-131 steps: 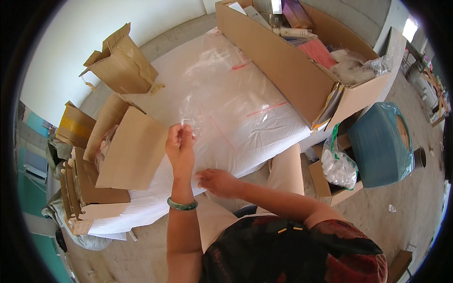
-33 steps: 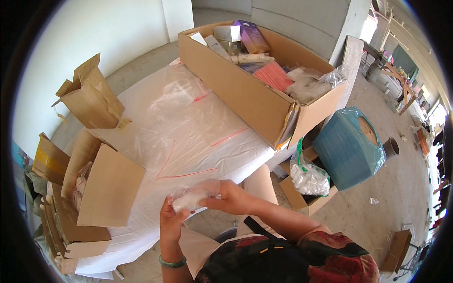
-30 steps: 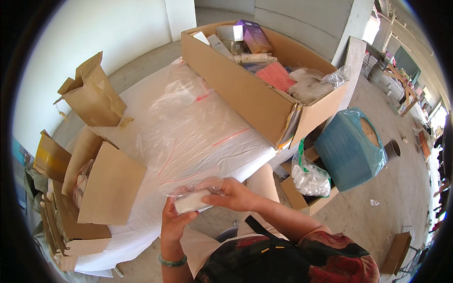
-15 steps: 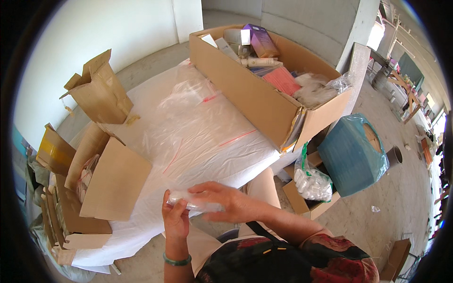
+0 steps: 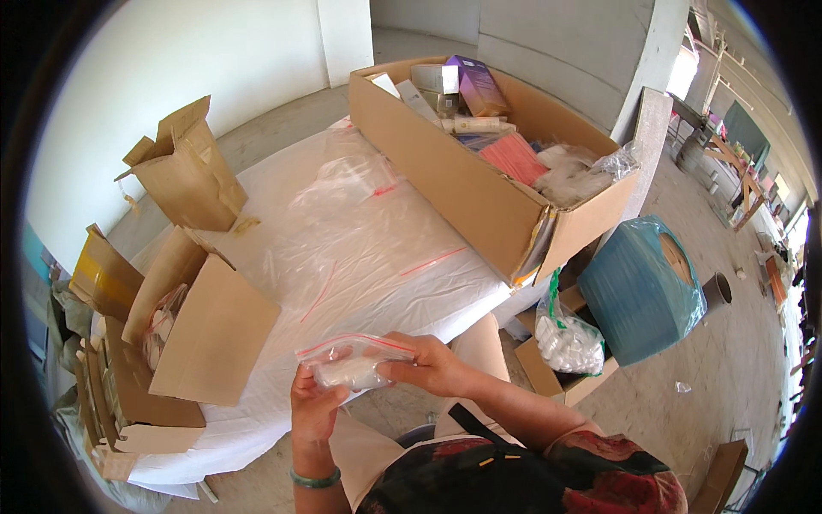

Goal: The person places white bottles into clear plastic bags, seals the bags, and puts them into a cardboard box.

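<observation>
Between my two hands, above my lap, is a clear zip bag [image 5: 358,349] with a red strip along its upper edge. Something white and rounded [image 5: 351,373] lies inside; its kind does not show. My left hand [image 5: 313,403], with a green bangle at the wrist, grips the bag's left end. On the other side my right hand [image 5: 432,367] pinches the bag's right end, thumb against the front. Just beyond them, several flat clear zip bags [image 5: 342,248] with red strips are spread on the white-covered table [image 5: 257,338].
A long cardboard box [image 5: 445,184] with cartons and plastic packs stands at the far right of the table. Opened cartons [image 5: 214,334] crowd the left side. Right of my knees are a bag of white pieces [image 5: 569,343] in a box and a blue-wrapped bundle [image 5: 642,287].
The bag was bunched round the white thing, with my right hand blurred over it. Now it is opened out, its red strip uppermost, and my right hand grips its right end.
</observation>
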The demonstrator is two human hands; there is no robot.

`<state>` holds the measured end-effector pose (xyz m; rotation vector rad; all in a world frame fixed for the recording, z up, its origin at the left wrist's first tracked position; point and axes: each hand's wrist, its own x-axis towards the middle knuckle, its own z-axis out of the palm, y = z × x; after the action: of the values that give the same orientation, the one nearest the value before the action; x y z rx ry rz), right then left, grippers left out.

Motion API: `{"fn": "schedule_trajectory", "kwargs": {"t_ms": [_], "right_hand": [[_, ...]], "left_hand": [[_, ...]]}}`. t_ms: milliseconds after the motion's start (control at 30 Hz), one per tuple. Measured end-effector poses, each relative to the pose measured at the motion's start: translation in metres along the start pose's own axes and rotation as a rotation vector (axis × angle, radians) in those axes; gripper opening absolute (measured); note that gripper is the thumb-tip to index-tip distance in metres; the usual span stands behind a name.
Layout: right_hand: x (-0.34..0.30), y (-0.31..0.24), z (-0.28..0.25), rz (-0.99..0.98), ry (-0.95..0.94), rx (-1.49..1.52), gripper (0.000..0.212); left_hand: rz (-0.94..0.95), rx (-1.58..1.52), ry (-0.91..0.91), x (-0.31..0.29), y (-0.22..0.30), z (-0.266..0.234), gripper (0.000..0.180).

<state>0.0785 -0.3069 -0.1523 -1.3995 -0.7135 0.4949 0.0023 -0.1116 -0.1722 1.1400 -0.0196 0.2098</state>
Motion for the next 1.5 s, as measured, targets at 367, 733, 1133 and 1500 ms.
{"fn": "schedule_trajectory", "kwargs": {"t_ms": [367,733,1133,1500], "right_hand": [[0.002,-0.008,0.008,-0.387,-0.019,-0.551,0.054],[0.005,-0.01,0.003,-0.07,0.112,-0.349,0.021],[0.007,-0.013,-0.012,-0.21,0.215,-0.514,0.009],[-0.016,-0.128,-0.143,-0.608,0.983,-0.655,0.025]], "left_hand": [[0.026,0.036,0.265,0.004,0.0,0.01,0.021],[0.042,0.024,0.022,0.002,0.01,0.009,0.033],[0.158,0.307,0.062,0.006,-0.003,0.008,0.03],[0.232,0.604,0.361,0.031,-0.026,-0.02,0.028]]}}
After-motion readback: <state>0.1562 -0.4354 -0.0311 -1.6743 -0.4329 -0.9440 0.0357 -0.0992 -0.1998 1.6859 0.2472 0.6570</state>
